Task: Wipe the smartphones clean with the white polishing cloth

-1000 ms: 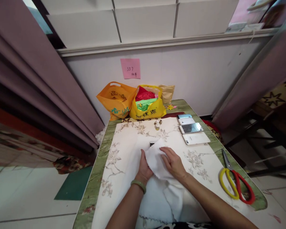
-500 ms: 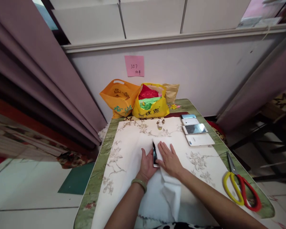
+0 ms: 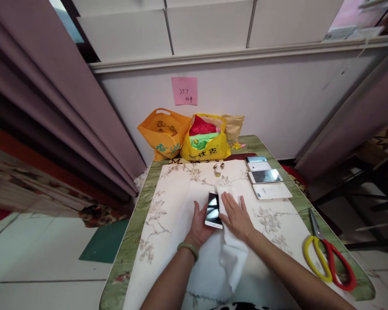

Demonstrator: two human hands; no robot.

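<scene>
My left hand, with a green bangle at the wrist, holds a white smartphone by its left side, thumb pointing up. The phone's dark screen faces up and catches reflections. Against its right edge my right hand holds a folded white cloth, its fingers stretched along the cloth. The cloth trails down toward the table's near edge. Below both hands lies a larger pale cloth with a scalloped edge. A small bottle stands just beyond the phone.
More phones lie in a column on the right. Scissors with yellow and red handles lie near the right edge. An orange bag and a filled yellow bag stand at the back, beside a tan pouch.
The cloth and my right hand have slid to the right, uncovering most of the phone's screen. My left hand stays nearly in place on the phone.
</scene>
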